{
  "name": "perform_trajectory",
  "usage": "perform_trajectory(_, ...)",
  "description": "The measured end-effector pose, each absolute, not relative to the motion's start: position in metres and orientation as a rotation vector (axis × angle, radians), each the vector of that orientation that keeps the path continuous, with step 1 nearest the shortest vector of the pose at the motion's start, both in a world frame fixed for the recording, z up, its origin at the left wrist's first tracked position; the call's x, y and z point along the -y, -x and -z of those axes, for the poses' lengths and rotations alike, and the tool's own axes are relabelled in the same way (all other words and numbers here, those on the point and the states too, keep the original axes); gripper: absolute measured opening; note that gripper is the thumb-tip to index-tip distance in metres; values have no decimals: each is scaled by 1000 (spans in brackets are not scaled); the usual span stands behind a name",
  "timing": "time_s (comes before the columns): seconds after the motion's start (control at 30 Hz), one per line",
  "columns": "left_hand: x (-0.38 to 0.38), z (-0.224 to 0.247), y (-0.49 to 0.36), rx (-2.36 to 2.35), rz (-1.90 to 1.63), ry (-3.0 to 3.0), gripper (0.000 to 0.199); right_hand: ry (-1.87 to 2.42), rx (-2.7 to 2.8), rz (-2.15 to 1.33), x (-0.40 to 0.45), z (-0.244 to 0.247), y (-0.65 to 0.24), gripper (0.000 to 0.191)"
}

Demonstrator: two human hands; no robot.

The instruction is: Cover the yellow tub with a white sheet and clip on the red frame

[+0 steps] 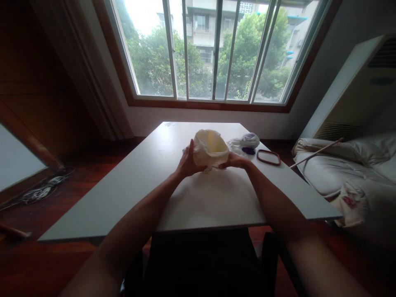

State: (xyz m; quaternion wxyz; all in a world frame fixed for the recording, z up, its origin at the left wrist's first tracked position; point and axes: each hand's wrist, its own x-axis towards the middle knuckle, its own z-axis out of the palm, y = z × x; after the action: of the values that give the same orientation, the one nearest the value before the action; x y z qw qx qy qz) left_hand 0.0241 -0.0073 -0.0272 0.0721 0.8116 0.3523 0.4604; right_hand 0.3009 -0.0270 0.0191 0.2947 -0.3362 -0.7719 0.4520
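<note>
At twelve o'clock on the bench [210,202], a white bag [202,152] hides a yellow container's [215,142] outside. The left hand [187,161], half-open, clasps its nine-o'clock side; the right hand [233,161], fingers partly hidden, grips low at four. Past it, a pale bundle [250,140] blurs.

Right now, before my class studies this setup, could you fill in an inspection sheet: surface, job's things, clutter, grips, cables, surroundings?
Surface: white table, faint marks near its far-left corner.
Job's things: pale bag-lined container, yellowish inside, mouth open.
Clutter: right of the container, a white bundle, a purple item and a reddish-brown frame.
Grips: left grip on the container's left side, right grip at its lower right.
Cables: pale tangle on the reddish floor, at left.
Surroundings: window ahead; pale sofa and stick at right.
</note>
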Motion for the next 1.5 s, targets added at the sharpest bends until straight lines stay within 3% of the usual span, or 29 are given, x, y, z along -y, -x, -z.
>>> perform_trajectory(0.17, 9, 18, -23, -1054, -1308, -2734, 141, 813, 1789, -1222, 33, -36, -319, 83)
perform_trajectory(0.43, 19, 0, -8, -1056, -933, -2806, 142, 1037, 1645, -762, 26, -28, -297, 45)
perform_trajectory(0.57, 35, -29, 2, -1121, -1136, -2698, 109, 1134, 1677, -489, 26, -29, -289, 32)
perform_trajectory(0.63, 47, -42, -3, -1018, -1348, -2640, 87, 1122, 1706, -456, 31, -30, -280, 30)
perform_trajectory(0.73, 61, -53, -17, -834, -1375, -2572, 71, 1050, 1765, -487, 40, -34, -266, 28)
perform_trajectory(0.97, 44, -40, -18, -747, -1246, -2243, 75, 958, 1885, -414, 50, -38, -259, 31)
perform_trajectory(1.07, 23, -22, -4, -923, -1237, -2108, 73, 1021, 1875, -387, 48, -36, -263, 34)
perform_trajectory(1.27, -12, 13, 32, -1346, -959, -1986, 91, 1077, 1814, -396, 38, -31, -273, 33)
perform_trajectory(1.4, 0, -2, 28, -1446, -1287, -2102, 75, 1136, 1763, -358, 33, -31, -278, 30)
perform_trajectory(1.5, 24, -22, 7, -1176, -1488, -2304, 67, 1187, 1722, -301, 33, -33, -278, 24)
